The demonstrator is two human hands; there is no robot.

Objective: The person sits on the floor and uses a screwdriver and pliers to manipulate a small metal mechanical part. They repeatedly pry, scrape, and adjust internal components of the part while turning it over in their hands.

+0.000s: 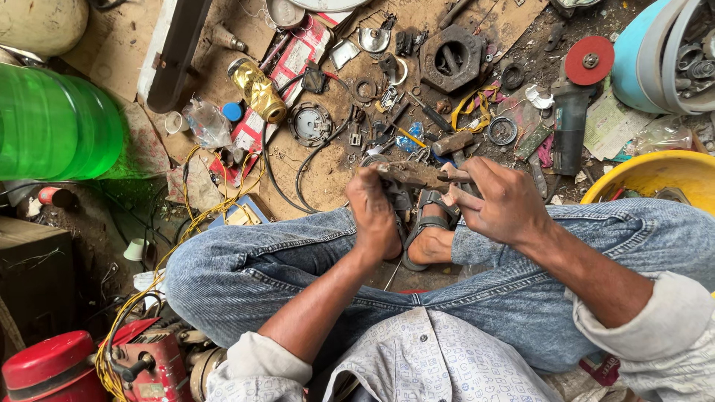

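I sit cross-legged in jeans on a cluttered workshop floor. My left hand is closed around one end of a rusty, brownish metal part held above my sandalled foot. My right hand grips the other end of the same part, its fingers pinching near a small pin or shaft that sticks out. The part lies roughly level between both hands. What sits under my hands is hidden.
Scattered tools, rings, gaskets and wires lie on cardboard ahead. An angle grinder with a red disc lies at upper right, a yellow tub at right, a green bottle at left, a gold fitting, a hexagonal metal casting, and a red motor at lower left.
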